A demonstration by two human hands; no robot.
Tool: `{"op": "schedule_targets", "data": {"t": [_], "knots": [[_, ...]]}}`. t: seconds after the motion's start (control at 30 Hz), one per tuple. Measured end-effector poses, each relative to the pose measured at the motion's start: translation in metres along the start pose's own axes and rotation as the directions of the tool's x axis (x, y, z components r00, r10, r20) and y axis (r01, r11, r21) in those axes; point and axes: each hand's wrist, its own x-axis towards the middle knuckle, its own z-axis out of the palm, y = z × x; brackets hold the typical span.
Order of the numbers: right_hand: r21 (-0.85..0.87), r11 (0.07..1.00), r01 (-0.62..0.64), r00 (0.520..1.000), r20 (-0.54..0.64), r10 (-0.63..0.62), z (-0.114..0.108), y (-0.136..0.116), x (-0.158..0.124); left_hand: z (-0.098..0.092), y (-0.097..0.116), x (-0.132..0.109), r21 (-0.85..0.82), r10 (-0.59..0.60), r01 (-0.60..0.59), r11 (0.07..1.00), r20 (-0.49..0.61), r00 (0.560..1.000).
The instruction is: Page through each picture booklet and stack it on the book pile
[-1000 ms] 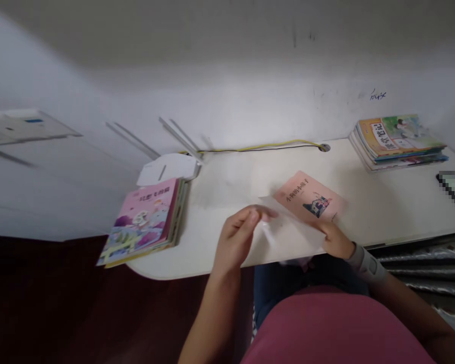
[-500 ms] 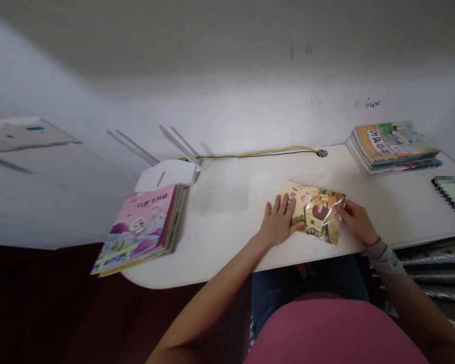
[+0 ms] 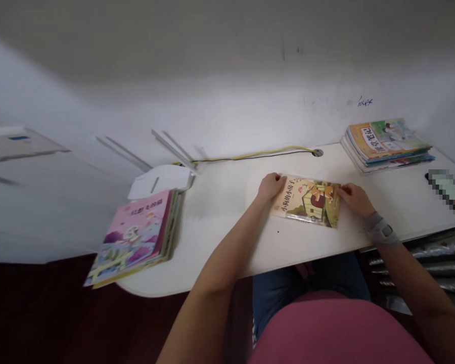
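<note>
A thin picture book [image 3: 307, 201] with a cream, yellow and green cover lies in front of me on the white desk [image 3: 220, 242]. My left hand [image 3: 270, 187] grips its upper left corner, fingers curled in. At the opposite side, my right hand [image 3: 355, 199] pinches the right edge near the top, thumb and fingers closed on it. The cover faces up and shines like plastic film along its lower edge. A grey band with a watch-like face is on my right wrist.
A stack of books [image 3: 136, 235] with a pink cover on top overhangs the desk's left end, by a white router [image 3: 161, 182]. Another book stack [image 3: 387, 141] is at back right, near a phone [image 3: 447, 189]. A yellow cable [image 3: 250, 154] runs along the wall.
My left hand has gone from lying flat on the cover to gripping the book's upper left corner. The book has turned slightly and sits a little farther from me. My right hand keeps its edge.
</note>
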Motion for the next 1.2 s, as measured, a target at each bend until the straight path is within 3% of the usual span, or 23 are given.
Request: {"op": "schedule_targets", "data": {"t": [0.23,0.47,0.63,0.9,1.03,1.2], "knots": [[-0.026,0.999,-0.036,0.999,-0.037,0.035,0.014,-0.009,0.053,-0.001,-0.004,0.015,-0.077,-0.057,0.056,0.996,-0.011,0.998],[-0.066,0.997,-0.039,0.997,-0.071,0.035,0.018,-0.022,0.093,0.005,0.003,0.016,-0.071,-0.098,0.089,0.993,-0.121,0.988],[-0.146,0.989,-0.01,0.996,-0.086,-0.003,0.029,-0.032,0.095,0.013,0.011,0.007,0.028,-0.117,0.125,0.992,-0.2,0.973],[-0.298,0.949,0.1,0.992,-0.045,-0.118,0.04,-0.038,0.094,0.019,0.02,-0.002,0.151,-0.042,0.083,0.985,-0.254,0.966],[-0.324,0.939,0.119,0.99,-0.029,-0.135,0.042,-0.037,0.095,0.019,0.036,-0.013,0.232,0.037,0.026,0.972,-0.264,0.964],[-0.332,0.935,0.126,0.99,-0.021,-0.141,0.04,-0.034,0.096,0.046,0.062,-0.033,0.326,0.207,-0.166,0.931,-0.094,0.974]]}}
